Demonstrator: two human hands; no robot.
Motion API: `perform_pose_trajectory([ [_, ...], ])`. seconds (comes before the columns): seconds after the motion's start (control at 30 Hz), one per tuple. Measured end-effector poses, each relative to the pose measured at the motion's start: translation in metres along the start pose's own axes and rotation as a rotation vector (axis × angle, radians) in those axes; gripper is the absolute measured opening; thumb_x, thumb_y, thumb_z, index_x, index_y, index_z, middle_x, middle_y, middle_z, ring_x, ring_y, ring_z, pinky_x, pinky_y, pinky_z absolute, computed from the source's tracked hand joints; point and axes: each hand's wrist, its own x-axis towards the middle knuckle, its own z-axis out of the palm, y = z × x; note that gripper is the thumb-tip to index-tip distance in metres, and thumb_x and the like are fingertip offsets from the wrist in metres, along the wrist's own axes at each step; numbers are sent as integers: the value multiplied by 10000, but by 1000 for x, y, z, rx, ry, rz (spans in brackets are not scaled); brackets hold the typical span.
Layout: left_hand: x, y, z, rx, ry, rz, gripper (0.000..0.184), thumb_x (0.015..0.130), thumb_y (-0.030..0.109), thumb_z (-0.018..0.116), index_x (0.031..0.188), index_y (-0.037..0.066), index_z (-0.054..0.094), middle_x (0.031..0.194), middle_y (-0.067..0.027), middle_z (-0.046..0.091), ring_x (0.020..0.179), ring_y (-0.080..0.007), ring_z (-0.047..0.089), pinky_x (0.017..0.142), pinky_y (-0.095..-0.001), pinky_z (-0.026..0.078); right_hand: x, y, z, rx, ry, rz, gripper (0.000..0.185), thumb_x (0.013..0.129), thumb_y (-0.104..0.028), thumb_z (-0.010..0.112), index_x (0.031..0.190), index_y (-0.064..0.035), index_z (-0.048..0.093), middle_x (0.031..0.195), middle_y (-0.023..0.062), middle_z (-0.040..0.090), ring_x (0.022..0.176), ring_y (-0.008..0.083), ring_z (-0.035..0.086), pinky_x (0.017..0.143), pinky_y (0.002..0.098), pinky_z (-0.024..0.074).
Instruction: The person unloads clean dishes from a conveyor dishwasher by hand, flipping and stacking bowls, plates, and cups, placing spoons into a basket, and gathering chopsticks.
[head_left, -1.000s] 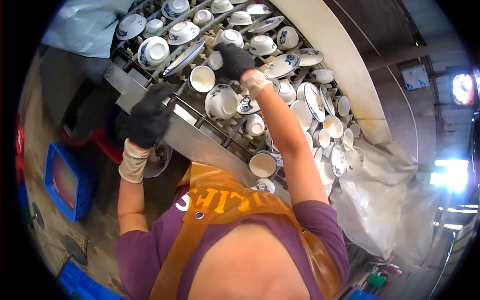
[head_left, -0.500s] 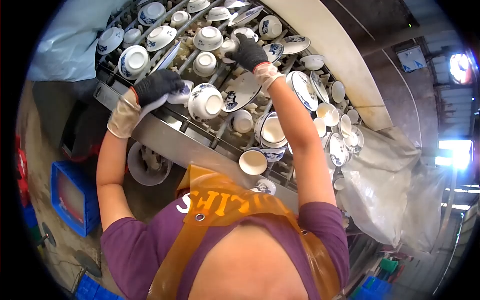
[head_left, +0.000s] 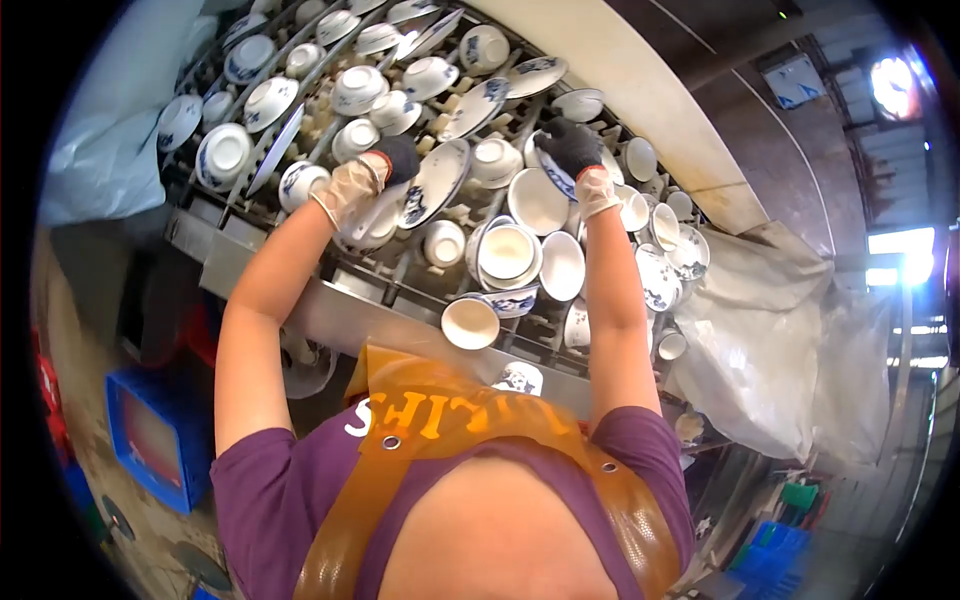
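My left hand (head_left: 375,178), in a dark glove with a pale plastic cuff, is closed on a white dish (head_left: 382,212), mostly covered by the hand. Beside its fingertips, a blue-patterned oval plate (head_left: 437,183) leans on the rack. My right hand (head_left: 572,148), gloved the same way, is closed over the edge of a tilted blue-rimmed plate (head_left: 556,180); its fingertips are partly hidden. Just left of that plate lies an upturned white bowl (head_left: 494,162), with an open bowl (head_left: 538,202) below it. Nearer my body are stacked bowls (head_left: 506,250).
Rows of upturned bowls (head_left: 357,90) and plates cover the pegged conveyor rack. A metal edge (head_left: 345,318) runs along its front. Plastic sheeting hangs at the left (head_left: 105,170) and right (head_left: 745,340). A blue crate (head_left: 155,440) stands on the floor.
Both hands have moved right across the rack. My right hand has left a small upturned bowl and is now at the blue-rimmed plate. More open bowls now stand between my hands.
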Motion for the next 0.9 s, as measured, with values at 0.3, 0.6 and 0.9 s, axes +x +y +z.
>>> perform_pose_trajectory([
  [0.3,-11,0,-27,-547,179,-193,206,708,193,582,780,28,682,809,-180,652,763,-308,631,708,-370,498,-21,47,20,95,-10,-74,721,765,-490,615,1257,6,438,1233,255,487,1144,372,479,965,389,380],
  [0.6,-105,54,-179,-1224,837,-428,203,806,26,552,994,-15,618,961,-88,641,856,-137,590,787,-258,453,21,93,11,-28,-166,189,483,734,-372,672,1119,-88,609,1043,199,623,1007,333,579,895,389,426],
  [0.9,-125,110,-200,-1558,1017,-366,267,778,5,578,1043,-16,603,993,-85,637,907,-144,589,819,-255,453,66,10,-5,20,271,-8,363,685,-258,680,914,21,640,819,212,643,688,269,643,669,386,513],
])
